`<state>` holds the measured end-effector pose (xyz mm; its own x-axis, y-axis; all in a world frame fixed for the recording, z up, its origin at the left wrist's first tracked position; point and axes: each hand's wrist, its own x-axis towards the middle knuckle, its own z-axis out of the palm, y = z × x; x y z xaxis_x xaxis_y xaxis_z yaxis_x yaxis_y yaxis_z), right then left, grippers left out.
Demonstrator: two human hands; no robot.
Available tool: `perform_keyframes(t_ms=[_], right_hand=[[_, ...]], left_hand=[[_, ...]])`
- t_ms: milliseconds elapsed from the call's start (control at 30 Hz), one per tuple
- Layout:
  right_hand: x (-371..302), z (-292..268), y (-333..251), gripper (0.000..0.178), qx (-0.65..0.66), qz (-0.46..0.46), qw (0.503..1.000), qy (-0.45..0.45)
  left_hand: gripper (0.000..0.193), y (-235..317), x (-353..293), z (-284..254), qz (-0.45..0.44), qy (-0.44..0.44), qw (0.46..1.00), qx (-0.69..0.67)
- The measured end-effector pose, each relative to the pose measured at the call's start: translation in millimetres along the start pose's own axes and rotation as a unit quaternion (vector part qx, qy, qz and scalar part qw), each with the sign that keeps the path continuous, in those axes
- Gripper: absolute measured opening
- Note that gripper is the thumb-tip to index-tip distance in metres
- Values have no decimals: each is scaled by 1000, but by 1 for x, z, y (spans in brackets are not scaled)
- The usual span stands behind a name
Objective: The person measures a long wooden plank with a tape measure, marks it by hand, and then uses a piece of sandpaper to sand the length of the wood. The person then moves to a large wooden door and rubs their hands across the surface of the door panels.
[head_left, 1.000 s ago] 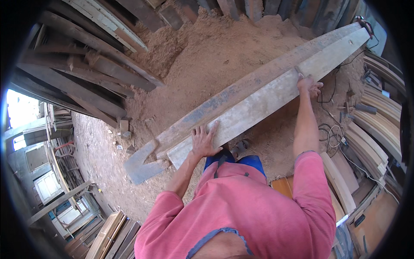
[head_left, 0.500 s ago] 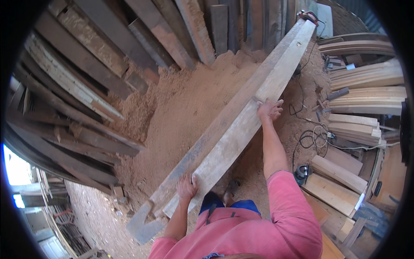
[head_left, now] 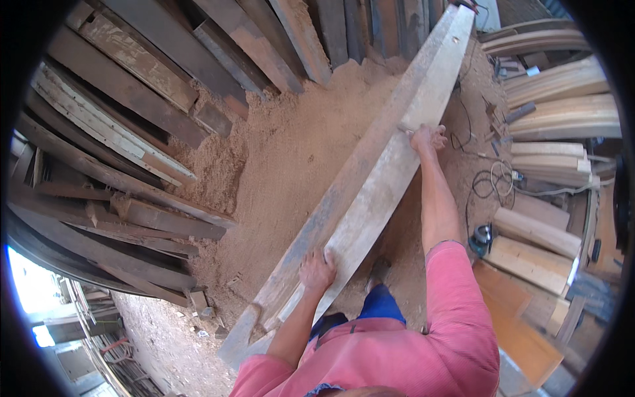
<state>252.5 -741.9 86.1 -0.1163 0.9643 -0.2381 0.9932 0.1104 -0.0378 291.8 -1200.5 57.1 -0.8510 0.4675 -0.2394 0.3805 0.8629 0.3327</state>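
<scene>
A pale wooden plank (head_left: 370, 198) lies along a longer, darker board (head_left: 350, 165) that runs diagonally from the lower left to the upper right. My left hand (head_left: 317, 270) grips the plank's far edge toward its lower end, its fingertips hidden against the wood. Up at the plank's other end, my right hand (head_left: 428, 139) holds the corner, thumb on top and fingers curled by the near edge. Beyond that end, another pale length of wood (head_left: 440, 73) continues to a dark red tool (head_left: 465, 5), partly cut off by the rim.
Sawdust (head_left: 297, 145) covers the ground beyond the boards. Old timbers (head_left: 126, 59) lean along the left and back. On the right are stacked curved pieces (head_left: 562, 79), a coiled cable (head_left: 496, 182), a teal power tool (head_left: 481, 239), light wood blocks (head_left: 532, 261) and an orange-brown panel (head_left: 516, 324).
The whole view has shifted slightly. My left hand is a little farther up along the plank. My right hand's fingers have curled in from a more spread pose.
</scene>
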Motion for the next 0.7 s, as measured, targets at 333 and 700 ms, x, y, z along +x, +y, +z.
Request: perform_keyframes(t_ms=[333, 700], right_hand=[[-274, 53, 20, 50, 42, -41, 997, 44], [-264, 57, 27, 47, -7, -75, 991, 110]], left_hand=[[52, -5, 6, -6, 47, -45, 996, -67], [46, -12, -6, -9, 75, -48, 993, -74]])
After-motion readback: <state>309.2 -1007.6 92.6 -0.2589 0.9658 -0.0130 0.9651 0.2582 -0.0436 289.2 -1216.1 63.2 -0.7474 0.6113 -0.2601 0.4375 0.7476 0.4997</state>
